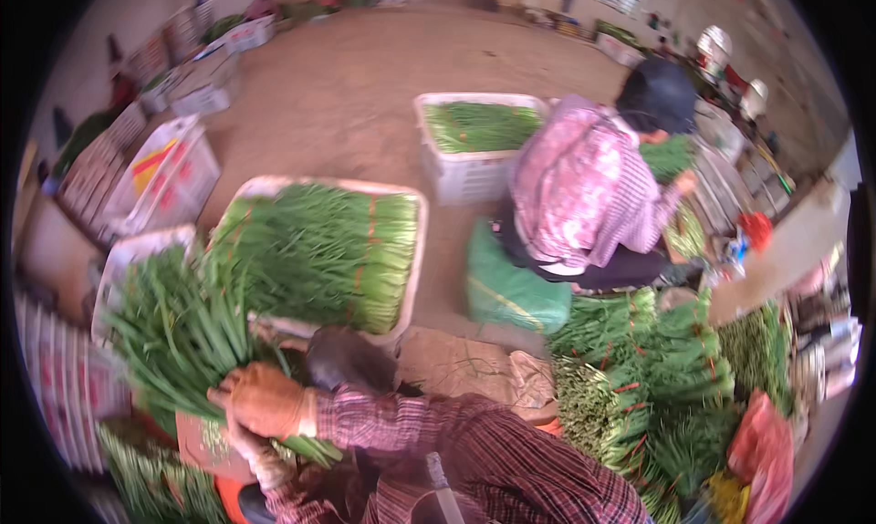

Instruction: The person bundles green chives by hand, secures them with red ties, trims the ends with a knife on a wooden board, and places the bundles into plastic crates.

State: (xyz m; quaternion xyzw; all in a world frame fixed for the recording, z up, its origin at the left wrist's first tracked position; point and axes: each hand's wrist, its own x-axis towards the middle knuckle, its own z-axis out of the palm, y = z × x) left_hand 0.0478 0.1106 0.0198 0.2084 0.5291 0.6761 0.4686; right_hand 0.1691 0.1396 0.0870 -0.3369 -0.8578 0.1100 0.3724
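At the lower left, the person's orange-gloved right hand (266,402) is closed on a bundle of chive-like greens (187,337), its long leaves fanning outward. The left hand (243,438) sits close below it, partly hidden; whether it grips cannot be told. The bundle is near the left corner of a pale crate (422,250) packed with tied greens (315,250). Beyond, a co-worker (575,177) sits on a green sack (516,291).

Greens (182,328): showing deep green
Sleeve (388,422): showing dark red plaid
Crate (476,176): showing white
Sack (511,282): showing green, yellow stripe
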